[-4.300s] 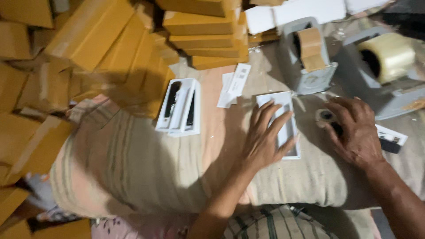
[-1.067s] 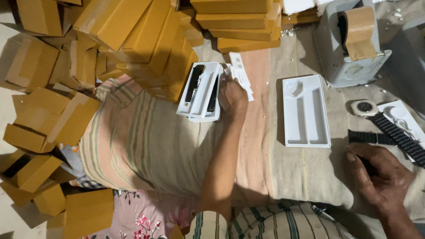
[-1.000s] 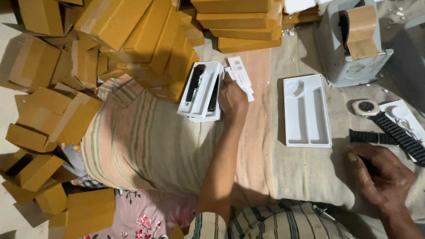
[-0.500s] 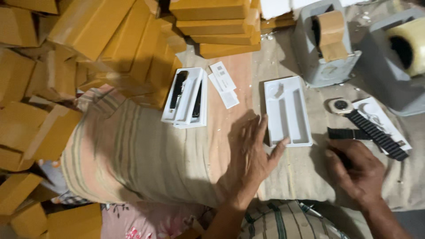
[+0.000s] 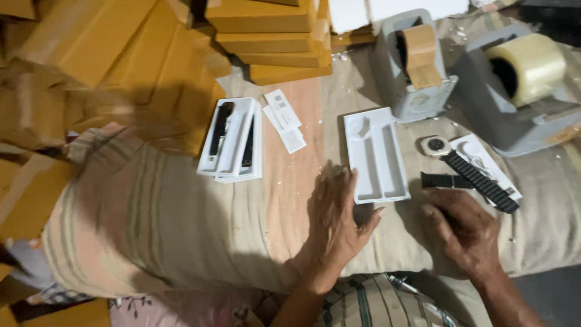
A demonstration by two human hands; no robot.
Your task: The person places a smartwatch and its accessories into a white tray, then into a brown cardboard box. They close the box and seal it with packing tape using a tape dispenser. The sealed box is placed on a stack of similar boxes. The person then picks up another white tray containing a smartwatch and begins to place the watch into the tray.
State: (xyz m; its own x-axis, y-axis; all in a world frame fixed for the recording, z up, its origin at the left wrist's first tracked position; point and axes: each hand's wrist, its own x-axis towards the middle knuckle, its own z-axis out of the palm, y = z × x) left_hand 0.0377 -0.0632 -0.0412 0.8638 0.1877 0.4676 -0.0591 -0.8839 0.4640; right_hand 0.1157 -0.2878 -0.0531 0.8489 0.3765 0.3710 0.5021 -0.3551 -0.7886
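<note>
We look down on a cloth-covered pad [image 5: 181,242], our work surface, w/ both our hands resting on it near the front edge. Left hand [image 5: 336,218] lies flat, palm down, fingers spread, grasping nothing; its fingertips touch the near-left corner of an empty white tray [image 5: 375,154] at the pad's middle. Right hand [image 5: 466,233] sits loosely curled, knuckles up, to the right of the left; whether it pinches something small beneath, we cannot tell. Just beyond its fingers lies a short black strap [image 5: 445,180]. Next to that, a watch [image 5: 434,146] w/ a pale square face and a longer black band [image 5: 481,181] running toward the right edge, lying over a white card [image 5: 478,151].

Toward the pad's back-left, two white trays [image 5: 233,142] overlap, each w/ a dark strap inside. Just right of them, two small paper slips [image 5: 283,120]. Along the back edge stand two grey tape dispensers: one w/ brown tape [image 5: 417,60], one w/ clear tape [image 5: 523,85] at the back-right corner. Yellow-brown boxes [image 5: 266,36] are stacked at the back and heaped off the left side.
</note>
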